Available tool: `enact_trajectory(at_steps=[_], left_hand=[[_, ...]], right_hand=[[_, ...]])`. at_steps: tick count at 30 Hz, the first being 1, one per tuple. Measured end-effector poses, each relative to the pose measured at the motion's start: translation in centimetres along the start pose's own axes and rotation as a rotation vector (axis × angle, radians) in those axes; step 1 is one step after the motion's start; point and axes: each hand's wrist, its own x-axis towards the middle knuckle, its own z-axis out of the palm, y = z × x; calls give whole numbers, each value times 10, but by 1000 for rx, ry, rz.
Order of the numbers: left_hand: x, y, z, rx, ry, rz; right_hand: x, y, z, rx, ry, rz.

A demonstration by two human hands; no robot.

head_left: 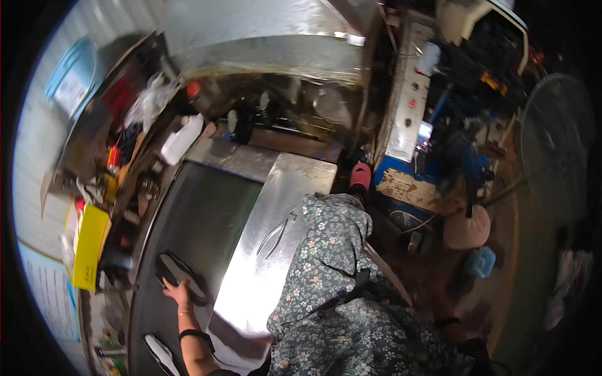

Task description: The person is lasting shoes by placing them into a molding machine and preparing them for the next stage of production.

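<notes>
My left hand (178, 294) reaches over the dark belt and grips the near side of a black shoe (185, 277) with a greyish sole, which lies on its side or tilted. Closer to me on the same belt rests a second shoe (162, 355), dark with a pale edge. A pair of pliers (276, 235) lies on the shiny metal sheet to the right of the belt. My right hand (441, 308) hangs low at my right side in shadow, past a black wristband; its fingers are too dark to make out.
Along the belt's left runs a cluttered shelf with a yellow box (92, 247) and a white bottle (182, 139). A metal machine housing (269, 50) stands ahead. To the right are a control panel (407, 103), a round stool seat (467, 227) and a large fan (555, 144).
</notes>
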Motion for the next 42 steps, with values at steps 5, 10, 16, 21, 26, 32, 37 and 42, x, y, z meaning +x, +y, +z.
enact_trajectory(at_steps=[5, 10, 16, 21, 26, 32, 37, 42], left_hand=[[-23, 43, -19, -540, -386, -10], [-154, 137, -45, -946, -658, -266], [-306, 213, -6, -885, -1023, 165], [-347, 295, 3, -329, -1371, 861], [-353, 347, 52, -273, -1164, 974], [-350, 342, 69, -282, -1060, 1020], [-356, 343, 69, -238, -635, 1381], [-367, 356, 76, -248, -487, 1395]], right_hand=[[12, -35, 50, 113, -87, -348], [66, -207, 71, 749, -312, -234], [5, -437, 86, 637, -744, -836], [-26, -464, 64, 565, -86, -1042], [-39, -432, 59, 137, -312, -1209], [-12, -425, 52, -5, -403, -1263], [-5, -426, 44, 91, -515, -1218], [3, -421, 46, 118, -485, -1211]])
